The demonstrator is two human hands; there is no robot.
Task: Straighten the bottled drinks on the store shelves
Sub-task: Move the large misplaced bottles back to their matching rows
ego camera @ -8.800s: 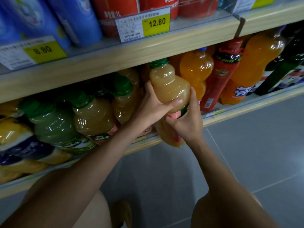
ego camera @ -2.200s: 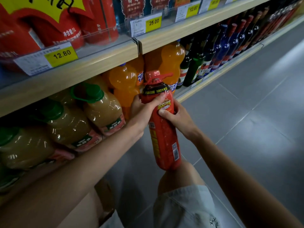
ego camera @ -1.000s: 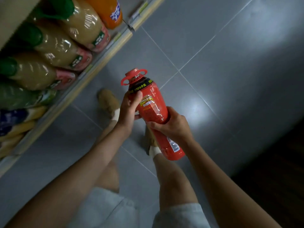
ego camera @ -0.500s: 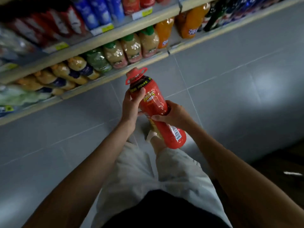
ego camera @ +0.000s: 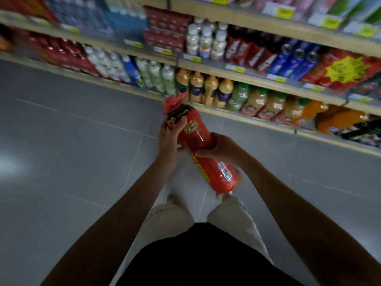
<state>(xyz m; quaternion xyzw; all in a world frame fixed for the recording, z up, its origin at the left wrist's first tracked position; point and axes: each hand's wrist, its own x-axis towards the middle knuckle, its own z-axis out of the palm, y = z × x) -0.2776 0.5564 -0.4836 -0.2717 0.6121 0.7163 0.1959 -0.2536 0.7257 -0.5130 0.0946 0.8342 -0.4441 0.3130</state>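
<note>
I hold a tall red drink bottle (ego camera: 196, 139) with a red handle cap, tilted with its cap away from me, out in the aisle and well clear of the shelves. My left hand (ego camera: 169, 139) grips its neck just under the black band. Around its middle, my right hand (ego camera: 219, 146) curls from the right side. Its base hangs above my legs. On the bottom shelf (ego camera: 247, 118) stand yellow-brown juice bottles (ego camera: 268, 104) with green caps and orange soda bottles (ego camera: 338, 118).
Grey tiled floor (ego camera: 72, 151) spreads left and right of me. Upper shelves (ego camera: 257, 81) carry red, white and blue bottles with yellow price tags. Pale juice and water bottles (ego camera: 156, 77) fill the lower shelf's left part. The picture is blurred.
My view has swung up and left, showing more shelf levels from further back. Both hands keep the same grip on the red bottle, which stays tilted in front of me.
</note>
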